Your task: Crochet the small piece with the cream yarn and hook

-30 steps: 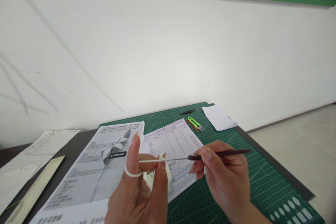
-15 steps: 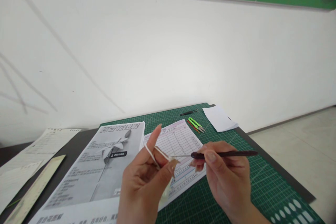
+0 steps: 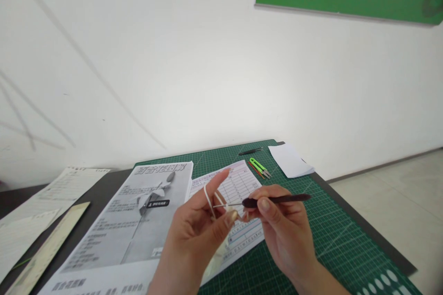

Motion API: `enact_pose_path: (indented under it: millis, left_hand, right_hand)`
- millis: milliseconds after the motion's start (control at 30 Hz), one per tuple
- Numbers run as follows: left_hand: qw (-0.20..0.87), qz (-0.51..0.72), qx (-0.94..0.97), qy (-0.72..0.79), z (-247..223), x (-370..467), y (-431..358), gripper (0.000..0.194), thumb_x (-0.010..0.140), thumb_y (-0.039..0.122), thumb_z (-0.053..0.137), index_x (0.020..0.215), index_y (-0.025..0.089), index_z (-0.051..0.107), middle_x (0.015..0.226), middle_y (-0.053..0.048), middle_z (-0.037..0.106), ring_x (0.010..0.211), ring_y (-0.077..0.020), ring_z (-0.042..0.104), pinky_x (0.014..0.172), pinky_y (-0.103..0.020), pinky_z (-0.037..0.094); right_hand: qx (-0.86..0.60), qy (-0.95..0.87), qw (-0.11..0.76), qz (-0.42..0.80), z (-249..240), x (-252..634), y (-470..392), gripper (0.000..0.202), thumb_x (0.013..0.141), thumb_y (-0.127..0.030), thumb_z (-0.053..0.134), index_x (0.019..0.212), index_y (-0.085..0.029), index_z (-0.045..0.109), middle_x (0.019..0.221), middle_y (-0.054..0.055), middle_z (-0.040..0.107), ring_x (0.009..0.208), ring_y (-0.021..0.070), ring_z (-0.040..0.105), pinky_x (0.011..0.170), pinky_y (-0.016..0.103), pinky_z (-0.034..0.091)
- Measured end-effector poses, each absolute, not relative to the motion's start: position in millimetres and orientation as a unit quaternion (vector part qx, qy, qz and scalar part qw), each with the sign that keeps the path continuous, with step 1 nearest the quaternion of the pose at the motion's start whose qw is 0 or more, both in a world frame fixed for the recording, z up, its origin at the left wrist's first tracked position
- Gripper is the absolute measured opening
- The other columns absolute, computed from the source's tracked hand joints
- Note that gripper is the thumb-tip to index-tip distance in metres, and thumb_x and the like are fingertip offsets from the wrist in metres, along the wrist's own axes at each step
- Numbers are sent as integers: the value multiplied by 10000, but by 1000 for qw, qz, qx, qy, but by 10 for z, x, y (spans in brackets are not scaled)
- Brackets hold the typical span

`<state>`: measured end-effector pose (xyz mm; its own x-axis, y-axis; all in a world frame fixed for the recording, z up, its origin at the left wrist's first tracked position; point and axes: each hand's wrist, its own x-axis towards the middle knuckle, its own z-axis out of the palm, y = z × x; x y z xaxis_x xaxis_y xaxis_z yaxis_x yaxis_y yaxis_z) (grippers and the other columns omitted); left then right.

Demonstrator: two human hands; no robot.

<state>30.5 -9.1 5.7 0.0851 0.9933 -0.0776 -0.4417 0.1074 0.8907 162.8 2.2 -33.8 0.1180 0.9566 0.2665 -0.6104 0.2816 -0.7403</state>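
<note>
My left hand [image 3: 199, 228] pinches a small piece of white crochet work [image 3: 228, 209] between thumb and fingers. White yarn [image 3: 208, 196] loops round its raised index finger. In my right hand [image 3: 285, 230] is a crochet hook [image 3: 277, 199] with a dark handle, held like a pen. Its thin metal shaft points left, passing at the crochet work, and the tip shows beyond it near the yarn. Pale material [image 3: 216, 260], blurred, hangs below my left hand. Both hands are above a printed table sheet [image 3: 238, 184].
A green cutting mat [image 3: 342, 235] covers much of the table. On it lie green thread snips [image 3: 258, 166], dark tweezers [image 3: 249, 151] and a white paper [image 3: 289, 160]. A printed flower sheet [image 3: 110, 235], a ruler [image 3: 51, 249] and more papers [image 3: 31, 221] are leftward. A white wall [image 3: 207, 78] rises behind.
My right hand has moved left with the crochet hook, and its shaft now reaches past the crochet work. My left hand has shifted slightly right, its index finger leaning further right.
</note>
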Motion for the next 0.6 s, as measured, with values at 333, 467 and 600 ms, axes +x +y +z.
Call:
enact_pose_path:
  millis: [333,467,600]
  left_hand:
    - [540,631,389,398,-14,351,-118,285,701,202,776,974,281,760,690,32,593,653,-91,551,632,-173,468]
    - [502,636,425,403,-34,354,-119,307,737,202,748,1022,314,740,795,15,646,773,-114,591,698,-170,476]
    - [453,651,435,426,-30,371,-137,292,732,214,747,1011,300,744,860,2,665,805,-134,598,727,-196,489]
  right_hand:
    - [-232,-335,707,577,-319,1593,11,74,723,-251,785,751,-191,752,652,5,736,545,97,669,516,169,574]
    - [-238,-319,700,593,-321,1603,24,72,737,-252,776,761,-189,750,664,10,748,523,87,666,522,163,577]
    - [-235,-296,694,613,-318,1607,43,88,730,-257,782,757,-182,747,648,11,746,516,90,666,515,163,581]
